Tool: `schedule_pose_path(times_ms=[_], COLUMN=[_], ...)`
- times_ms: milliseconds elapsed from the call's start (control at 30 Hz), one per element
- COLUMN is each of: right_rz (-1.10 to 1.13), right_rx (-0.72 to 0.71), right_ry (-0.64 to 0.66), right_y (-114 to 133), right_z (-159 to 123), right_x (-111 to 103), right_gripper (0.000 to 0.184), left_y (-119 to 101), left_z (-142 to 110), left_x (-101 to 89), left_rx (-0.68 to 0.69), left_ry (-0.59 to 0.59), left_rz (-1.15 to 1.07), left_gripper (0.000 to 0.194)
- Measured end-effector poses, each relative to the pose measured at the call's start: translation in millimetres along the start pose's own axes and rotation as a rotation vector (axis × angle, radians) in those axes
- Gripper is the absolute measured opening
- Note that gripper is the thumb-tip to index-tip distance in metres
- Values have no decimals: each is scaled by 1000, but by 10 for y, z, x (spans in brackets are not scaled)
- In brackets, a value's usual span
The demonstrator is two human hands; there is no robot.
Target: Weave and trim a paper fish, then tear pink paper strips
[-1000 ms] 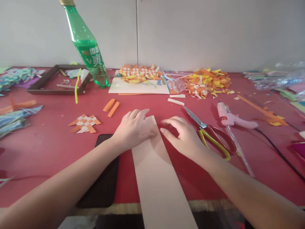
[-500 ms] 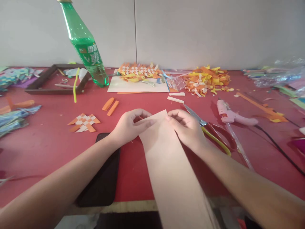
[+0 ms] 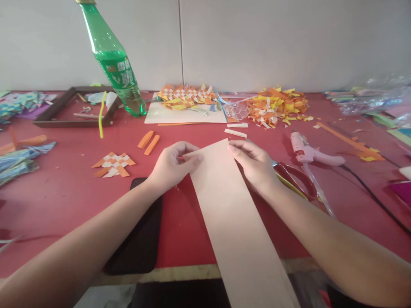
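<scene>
A long pale sheet of paper (image 3: 234,214) slants from the middle of the red table down over its front edge. My left hand (image 3: 175,164) pinches its far left corner, thumb on top. At the far right corner, my right hand (image 3: 252,162) grips the paper between thumb and fingers. Scissors (image 3: 297,179) with yellow and red handles lie beside my right hand, their blades mostly hidden behind it. Under my left forearm rests a black phone (image 3: 144,239). Left of that hand is a woven orange-and-white paper fish (image 3: 114,164), with two folded orange strips (image 3: 148,143) beyond it.
A green bottle (image 3: 118,68) stands by a dark frame (image 3: 41,119). Woven paper fish (image 3: 188,96) lie on a white board at the back, near orange and yellow scraps (image 3: 276,107). A pink glue gun (image 3: 308,152) with a black cord lies right.
Both hands have moved slightly away from me with the paper, whose far edge sits further up and looks flatter. My right hand now covers more of the scissors.
</scene>
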State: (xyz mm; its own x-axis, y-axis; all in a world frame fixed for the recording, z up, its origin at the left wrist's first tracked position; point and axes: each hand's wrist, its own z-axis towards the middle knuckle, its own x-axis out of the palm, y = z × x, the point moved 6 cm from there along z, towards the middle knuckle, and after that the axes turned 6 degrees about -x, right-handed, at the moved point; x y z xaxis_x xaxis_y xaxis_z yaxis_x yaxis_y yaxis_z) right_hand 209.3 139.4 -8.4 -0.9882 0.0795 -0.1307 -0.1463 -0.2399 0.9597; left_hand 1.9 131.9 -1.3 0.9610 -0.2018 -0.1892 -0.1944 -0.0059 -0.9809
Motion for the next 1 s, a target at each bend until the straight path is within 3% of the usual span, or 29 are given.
schedule_pose_path(times_ms=[133,333,533,1000], right_rz=[-26,-57,16,-7], right_rx=[12,-74,-91,-182], right_ry=[97,359,297,370], right_y=[-1,102,173,280], right_z=[-32,-138,-190,-254], right_x=[64,240,254,312], right_gripper=[16,14,9,6], left_y=[-42,-80,-150,-267], left_z=[-15,-50,-78,-148], left_x=[91,150,137,220], left_rx=[4,-22,81,282], left_ry=[163,240,150,184], left_rz=[74,42,225,385], left_gripper=[19,22,15,11])
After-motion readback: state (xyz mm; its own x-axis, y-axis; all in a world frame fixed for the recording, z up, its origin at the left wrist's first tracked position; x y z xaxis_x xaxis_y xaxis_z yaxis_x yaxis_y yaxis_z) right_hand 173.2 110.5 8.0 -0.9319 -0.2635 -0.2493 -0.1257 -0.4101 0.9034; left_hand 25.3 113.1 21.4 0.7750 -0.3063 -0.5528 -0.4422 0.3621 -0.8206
